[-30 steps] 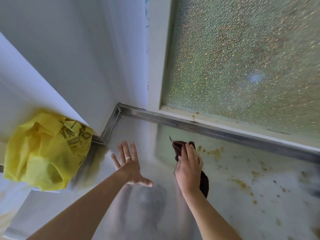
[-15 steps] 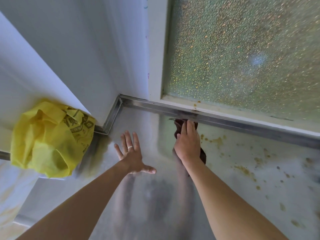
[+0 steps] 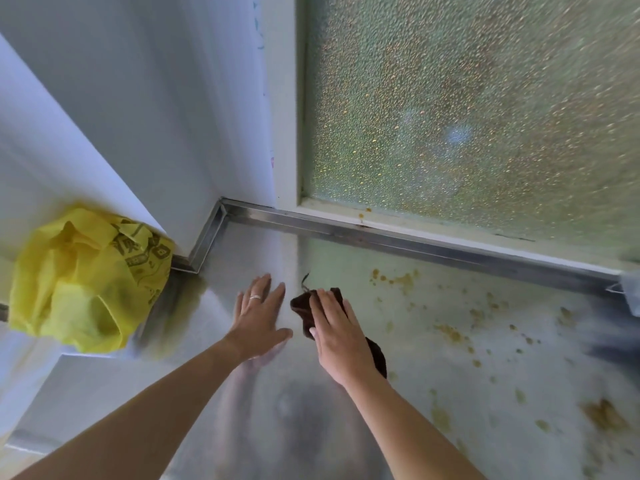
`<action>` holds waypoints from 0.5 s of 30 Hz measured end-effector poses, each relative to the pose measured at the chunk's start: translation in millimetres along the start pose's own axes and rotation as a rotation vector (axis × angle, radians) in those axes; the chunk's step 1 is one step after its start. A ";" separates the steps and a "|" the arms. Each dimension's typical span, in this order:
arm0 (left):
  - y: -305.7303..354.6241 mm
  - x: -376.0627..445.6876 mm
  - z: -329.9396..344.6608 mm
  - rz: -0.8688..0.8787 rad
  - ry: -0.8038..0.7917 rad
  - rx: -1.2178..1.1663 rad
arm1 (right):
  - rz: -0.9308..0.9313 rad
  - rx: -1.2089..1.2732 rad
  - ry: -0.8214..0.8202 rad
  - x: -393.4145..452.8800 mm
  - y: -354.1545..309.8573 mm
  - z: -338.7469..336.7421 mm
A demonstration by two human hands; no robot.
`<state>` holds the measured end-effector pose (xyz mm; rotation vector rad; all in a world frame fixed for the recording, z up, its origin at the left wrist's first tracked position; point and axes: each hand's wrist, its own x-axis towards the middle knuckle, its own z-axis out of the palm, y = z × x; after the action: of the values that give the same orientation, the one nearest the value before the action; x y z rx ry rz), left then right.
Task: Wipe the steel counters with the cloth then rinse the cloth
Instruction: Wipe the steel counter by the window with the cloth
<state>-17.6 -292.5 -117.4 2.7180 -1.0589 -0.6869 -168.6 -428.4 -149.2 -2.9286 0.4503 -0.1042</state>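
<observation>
My right hand (image 3: 334, 336) lies flat on the dark brown cloth (image 3: 304, 306), fingers extended, pressing it against the steel counter (image 3: 346, 427) rather than clenching it. Half a second ago the cloth was up against the raised steel rim (image 3: 398, 239) below the frosted window (image 3: 467, 109); it now sits back from the rim, nearer me. My left hand (image 3: 258, 317), wearing a ring (image 3: 254, 297), rests open and empty on the counter, closer to the right hand than before. Yellow-brown stains (image 3: 398, 279) lie to the right of the cloth. A yellow plastic bag (image 3: 86, 282) sits at left.
</observation>
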 end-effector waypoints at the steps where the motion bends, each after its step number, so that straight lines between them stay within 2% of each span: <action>1: 2.7 2.5 3.1 0.017 0.004 -0.029 | 0.017 -0.011 0.000 6.2 6.1 -0.6; 3: 13.2 6.5 10.6 0.000 0.062 -0.101 | 0.106 -0.019 0.013 23.0 18.8 1.0; 5: 24.0 10.3 19.2 -0.071 0.221 -0.181 | 0.225 -0.020 0.039 40.4 31.7 3.7; 6: 27.9 11.2 21.9 -0.103 0.247 -0.183 | 0.271 -0.019 0.051 46.7 38.5 4.7; 9: 31.8 13.0 23.6 -0.125 0.171 -0.109 | 0.332 -0.020 0.078 53.7 61.7 4.7; 12: 27.9 14.0 24.1 -0.129 0.219 -0.105 | 0.416 -0.016 0.115 47.7 87.5 -1.8; 15: 26.9 18.3 19.5 -0.127 0.080 -0.070 | 0.509 -0.027 0.165 30.7 109.6 -6.7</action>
<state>-31.1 -324.1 -133.5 2.7449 -0.8350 -0.6150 -172.0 -541.7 -161.5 -2.7375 1.2079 -0.2696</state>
